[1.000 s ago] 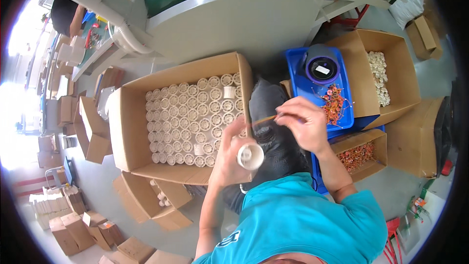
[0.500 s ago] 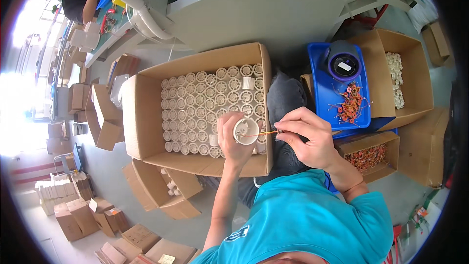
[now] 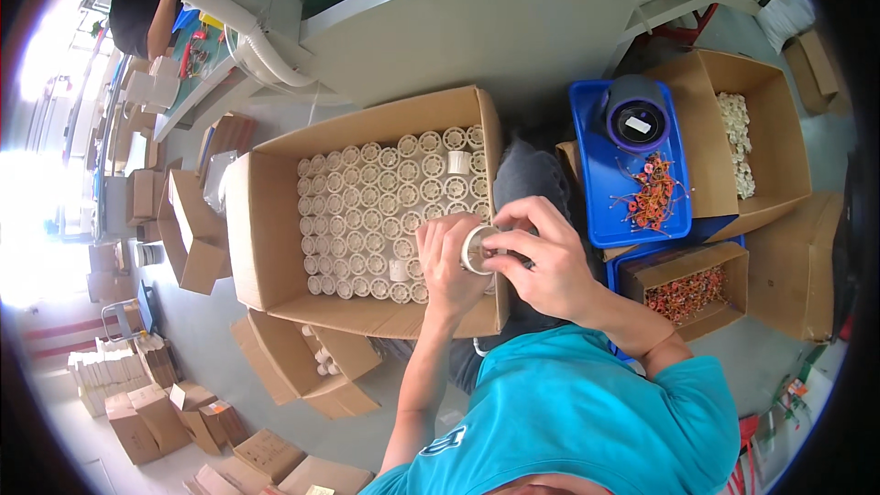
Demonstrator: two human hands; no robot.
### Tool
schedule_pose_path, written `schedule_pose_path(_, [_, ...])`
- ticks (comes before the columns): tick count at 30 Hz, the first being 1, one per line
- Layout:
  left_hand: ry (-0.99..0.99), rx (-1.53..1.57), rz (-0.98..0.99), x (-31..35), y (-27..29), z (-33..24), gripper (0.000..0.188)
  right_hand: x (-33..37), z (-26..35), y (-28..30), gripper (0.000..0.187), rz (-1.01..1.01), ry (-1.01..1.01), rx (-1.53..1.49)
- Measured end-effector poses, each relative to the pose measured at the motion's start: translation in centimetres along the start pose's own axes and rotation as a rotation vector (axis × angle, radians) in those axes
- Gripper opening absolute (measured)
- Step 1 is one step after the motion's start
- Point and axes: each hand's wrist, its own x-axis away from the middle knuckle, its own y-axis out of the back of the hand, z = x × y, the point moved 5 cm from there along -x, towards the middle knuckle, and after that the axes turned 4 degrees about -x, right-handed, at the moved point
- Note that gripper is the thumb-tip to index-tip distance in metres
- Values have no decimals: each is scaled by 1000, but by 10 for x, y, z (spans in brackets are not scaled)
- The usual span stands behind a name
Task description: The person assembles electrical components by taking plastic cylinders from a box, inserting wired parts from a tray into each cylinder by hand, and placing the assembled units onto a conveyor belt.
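My left hand [image 3: 446,261] is wrapped round a white, hollow cup-shaped plastic housing [image 3: 468,259], its open mouth tilted toward my right. The right hand [image 3: 543,261] is closed in a pinch, its fingertips inside the rim of that mouth. The small wired part between those fingertips is mostly hidden by them and by the housing. Both hands are over the right end of a large cardboard box [image 3: 367,103], where many similar white housings [image 3: 362,211] stand in rows. A few of these lie or stand differently, one white housing [image 3: 458,162] showing its side.
To the right, a blue tray [image 3: 587,165] carries orange-red wired parts [image 3: 653,194] and a dark round container with a purple rim [image 3: 639,122]. Below it, a small box [image 3: 733,298] is full of similar parts. Another box [image 3: 775,128] has whitish pieces. A grey machine [image 3: 458,37] stands ahead.
My right hand has moved left to the housing, its fingertips now at the mouth. The orange and yellow wires stretched between the hands are no longer visible.
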Motion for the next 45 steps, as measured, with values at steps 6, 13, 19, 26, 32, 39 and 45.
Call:
schedule_pose_path(6, [17, 54, -2, -2, -8, -4, 51, -6, -19, -6, 16, 68, -74, -23])
schedule_pose_path(13, [73, 157, 62, -3, -12, -5, 50, -1, -21, -3, 13, 75, -156, -12])
schedule_pose_path(19, [103, 185, 75, -8, -13, -10, 49, 3, -26, -2, 17, 57, -192, -103])
schedule_pose_path(26, [77, 218, 127, -4, -14, -11, 51, 7, -25, -4, 15, 29, -107, -36])
schedule_pose_path(32, [40, 187, 105, -1, -14, -15, 49, 10, -26, -2, 19, 32, -95, -101])
schedule_pose_path(39, [-35, 88, 123, -6, -7, -24, 53, 13, -26, 2, 19, -10, -30, -236])
schedule_pose_path(45, [-39, 137, 205, -7, -5, -25, 51, 15, -22, 2, 18, 16, -5, -165])
